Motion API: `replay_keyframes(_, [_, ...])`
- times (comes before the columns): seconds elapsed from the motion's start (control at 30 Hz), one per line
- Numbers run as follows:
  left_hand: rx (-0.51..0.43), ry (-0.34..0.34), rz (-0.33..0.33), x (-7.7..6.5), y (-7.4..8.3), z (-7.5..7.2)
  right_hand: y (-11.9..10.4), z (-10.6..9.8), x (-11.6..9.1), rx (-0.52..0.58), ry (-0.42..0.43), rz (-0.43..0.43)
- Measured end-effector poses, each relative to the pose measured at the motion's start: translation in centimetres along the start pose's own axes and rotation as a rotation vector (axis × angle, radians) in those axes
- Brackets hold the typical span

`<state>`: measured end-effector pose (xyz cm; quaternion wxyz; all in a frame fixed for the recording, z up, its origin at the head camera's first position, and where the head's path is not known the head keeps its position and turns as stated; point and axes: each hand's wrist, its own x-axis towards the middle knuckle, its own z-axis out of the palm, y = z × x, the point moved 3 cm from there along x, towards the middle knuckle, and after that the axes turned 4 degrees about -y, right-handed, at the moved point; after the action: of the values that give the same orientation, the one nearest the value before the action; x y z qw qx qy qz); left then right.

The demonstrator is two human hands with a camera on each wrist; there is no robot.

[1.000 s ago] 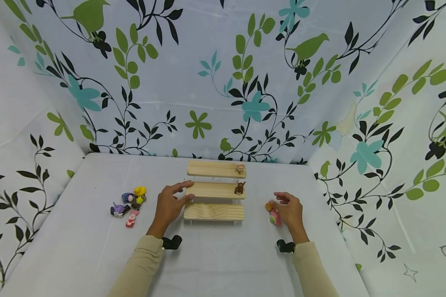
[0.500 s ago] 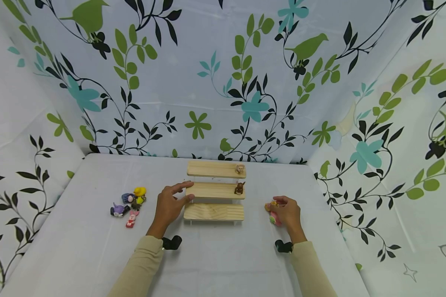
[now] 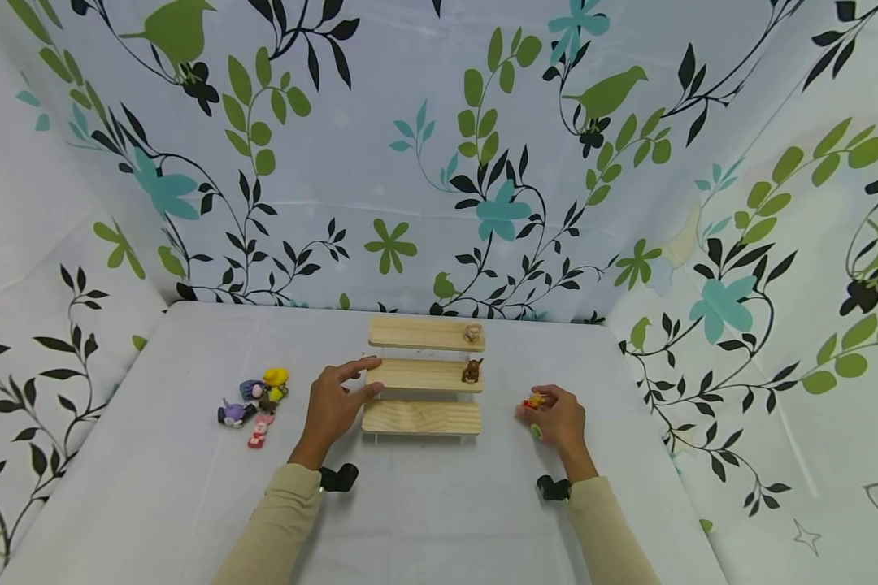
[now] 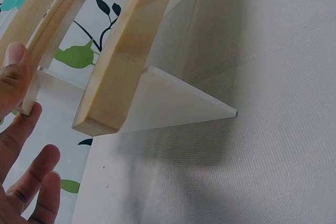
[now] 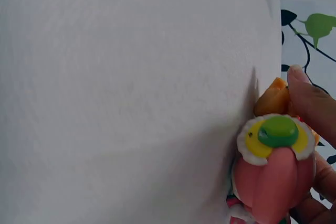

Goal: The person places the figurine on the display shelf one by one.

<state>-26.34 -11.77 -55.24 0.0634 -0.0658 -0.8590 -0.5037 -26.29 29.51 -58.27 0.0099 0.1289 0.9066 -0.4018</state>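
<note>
My left hand point(image 3: 334, 409) pinches the left end of the middle board of a three-tier wooden display shelf point(image 3: 420, 418). In the left wrist view the thumb point(image 4: 13, 74) and index finger lie on either side of that board's end. To the right of the shelf, my right hand point(image 3: 559, 421) grips a small orange figurine point(image 3: 533, 401) with red on it, between thumb and fingers. Against it, in the right wrist view, is a pink figurine point(image 5: 275, 182) with a green and yellow top, mostly hidden by the hand in the head view.
A brown figurine point(image 3: 471, 370) stands at the right end of the middle board, and a pale-faced one point(image 3: 472, 331) on the top board. Several figurines point(image 3: 257, 397) lie grouped on the white-covered table point(image 3: 424, 520) at left. Patterned cloth point(image 3: 322, 179) walls the back and sides.
My right hand has closed on the orange figurine, moved slightly left and tilted it. The pink figurine is now more hidden behind the hand. The left hand and shelf have stayed put.
</note>
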Motion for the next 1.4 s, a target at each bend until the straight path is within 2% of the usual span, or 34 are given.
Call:
replay_keyframes(0.13, [-0.003, 0.001, 0.001, 0.0, 0.2, 0.0, -0.3, 0.2, -0.2, 0.024, 0.035, -0.041])
replay_keyframes(0.47, [0.005, 0.000, -0.011, 0.0, 0.1, 0.0, -0.3, 0.5, -0.4, 0.000, 0.055, -0.072])
replay_keyframes(0.67, [0.002, -0.003, -0.017, 0.0, 0.1, 0.0, -0.5, 0.4, -0.6, 0.035, 0.077, -0.100])
replay_keyframes(0.97, [-0.004, -0.002, -0.020, 0.0, 0.1, 0.0, -2.1, 0.1, -1.2, 0.090, 0.128, -0.161])
replay_keyframes(1.4, [0.002, -0.001, -0.007, 0.0, 0.4, -0.1, -4.6, -0.4, -2.5, 0.146, 0.141, -0.270])
